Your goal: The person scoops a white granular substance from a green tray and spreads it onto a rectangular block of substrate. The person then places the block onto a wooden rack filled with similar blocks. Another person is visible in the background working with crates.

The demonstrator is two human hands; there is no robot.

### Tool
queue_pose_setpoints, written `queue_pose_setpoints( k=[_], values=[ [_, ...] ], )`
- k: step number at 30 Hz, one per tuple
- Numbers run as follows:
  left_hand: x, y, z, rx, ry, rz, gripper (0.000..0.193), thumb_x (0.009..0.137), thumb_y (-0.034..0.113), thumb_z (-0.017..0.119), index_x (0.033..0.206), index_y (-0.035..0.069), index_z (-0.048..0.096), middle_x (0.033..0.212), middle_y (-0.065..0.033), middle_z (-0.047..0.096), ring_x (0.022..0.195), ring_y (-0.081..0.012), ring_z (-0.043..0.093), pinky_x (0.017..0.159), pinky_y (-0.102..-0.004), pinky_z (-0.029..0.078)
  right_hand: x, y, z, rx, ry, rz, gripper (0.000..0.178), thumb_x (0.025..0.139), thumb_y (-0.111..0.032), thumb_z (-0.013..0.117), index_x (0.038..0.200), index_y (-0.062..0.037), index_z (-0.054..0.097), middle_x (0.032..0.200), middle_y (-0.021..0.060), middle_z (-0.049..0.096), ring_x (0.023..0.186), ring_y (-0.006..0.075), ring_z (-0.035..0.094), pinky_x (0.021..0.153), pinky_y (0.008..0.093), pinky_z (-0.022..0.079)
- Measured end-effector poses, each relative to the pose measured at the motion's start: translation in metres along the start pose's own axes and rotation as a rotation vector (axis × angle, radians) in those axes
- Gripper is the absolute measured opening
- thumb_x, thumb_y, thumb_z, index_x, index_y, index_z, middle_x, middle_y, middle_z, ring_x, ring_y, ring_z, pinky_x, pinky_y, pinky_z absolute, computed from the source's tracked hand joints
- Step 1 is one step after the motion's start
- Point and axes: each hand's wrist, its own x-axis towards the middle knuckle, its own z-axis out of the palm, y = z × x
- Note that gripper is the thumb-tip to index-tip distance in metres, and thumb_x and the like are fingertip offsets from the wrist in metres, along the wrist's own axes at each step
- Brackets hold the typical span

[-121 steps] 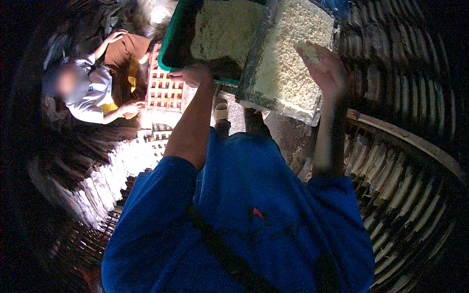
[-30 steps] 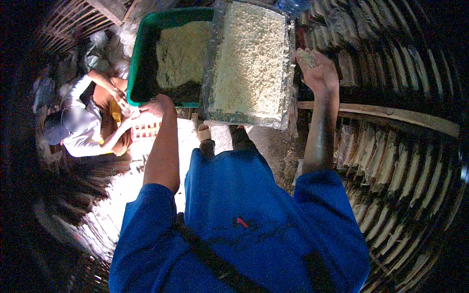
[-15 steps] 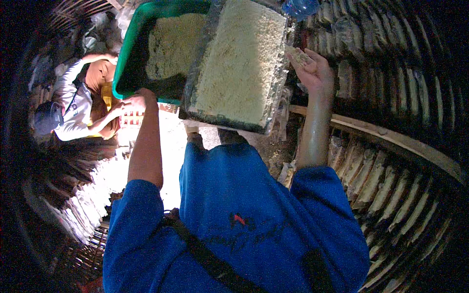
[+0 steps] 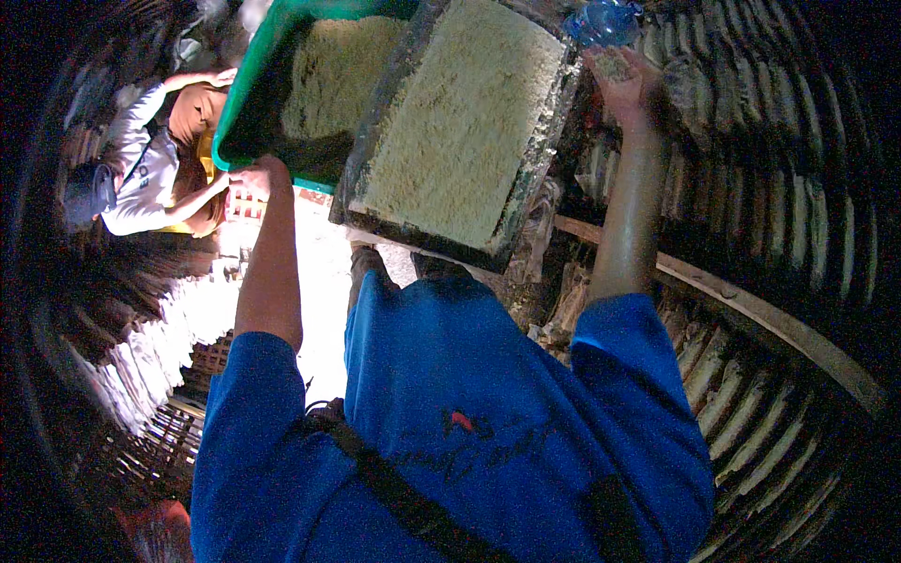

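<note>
My left hand [image 4: 261,176] is closed at the near left corner of a green tub [image 4: 228,127], its fingers at the rim. A heap of pale crumbly grain [image 4: 340,75] lies in the tub. Beside it on the right, a dark-edged tray [image 4: 427,242] carries a thick, levelled layer of the same pale grain [image 4: 465,122]. Out past the tray's far right corner, my right hand [image 4: 627,92] is palm up and cupped around a small portion of the crumbly grain. A clear blue plastic container [image 4: 603,22] is just beyond its fingers.
Rows of pale, wrapped slabs [image 4: 765,188] stand on racks along the right, with a wooden rail [image 4: 723,293] between them. At left, another person [image 4: 145,174] in a white top sits by the tub. A red crate [image 4: 246,205] lies below my left hand.
My right hand has moved away from the tray's right edge, outward and farther up, still cupping the grain. My left hand stays at the tub's rim. The view has shifted slightly.
</note>
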Motion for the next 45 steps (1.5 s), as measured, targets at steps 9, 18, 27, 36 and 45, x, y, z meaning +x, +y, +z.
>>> queue_pose_setpoints(
  k=[9,18,27,36,45],
  values=[
    [0.015,-0.035,0.032,0.093,0.057,0.330,0.060,0.076,0.023,0.063,0.120,-0.006,0.035,0.115,-0.0241,0.043,0.095,-0.0424,0.059,0.079,-0.0539,0.055,0.021,0.032,-0.026,1.615,-0.001,0.199,0.042,0.083,-0.011,0.066,0.116,0.0084,0.050,0.122,0.0272,0.054,0.119,0.0458,0.049,0.110,0.0622,0.036],
    [-0.002,-0.016,0.001,0.102,-0.037,0.310,0.059,0.077,0.024,0.062,0.119,-0.007,0.035,0.116,-0.0268,0.042,0.112,-0.0429,0.047,0.088,-0.0568,0.049,0.037,-0.002,-0.045,1.475,0.063,0.353,0.046,0.084,-0.010,0.067,0.123,0.0068,0.051,0.134,0.0250,0.044,0.123,0.0446,0.046,0.107,0.0636,0.038],
    [0.002,-0.010,0.009,0.070,-0.071,0.158,0.071,0.075,0.033,0.066,0.128,-0.003,0.035,0.119,-0.0199,0.041,0.116,-0.0401,0.046,0.096,-0.0626,0.038,0.061,0.032,-0.050,1.450,-0.152,-0.032,0.043,0.086,-0.016,0.068,0.121,0.0057,0.055,0.132,0.0248,0.048,0.125,0.0440,0.046,0.106,0.0657,0.037],
    [-0.004,-0.015,0.003,0.063,-0.067,0.134,0.066,0.077,0.029,0.059,0.129,-0.005,0.037,0.123,-0.0246,0.040,0.116,-0.0427,0.046,0.097,-0.0629,0.037,0.051,-0.032,-0.023,1.225,-0.077,0.058,0.041,0.091,-0.021,0.063,0.124,0.0021,0.055,0.132,0.0228,0.052,0.125,0.0364,0.050,0.108,0.0530,0.041],
    [-0.018,-0.008,-0.009,-0.119,-0.130,-0.002,0.072,0.078,0.020,0.060,0.137,-0.006,0.028,0.133,-0.0281,0.036,0.117,-0.0429,0.047,0.099,-0.0546,0.042,0.085,-0.039,0.068,0.261,0.479,0.172,0.054,0.087,-0.022,0.070,0.136,-0.0096,0.052,0.136,0.0092,0.055,0.120,0.0236,0.055,0.096,0.0430,0.043]
  ],
)
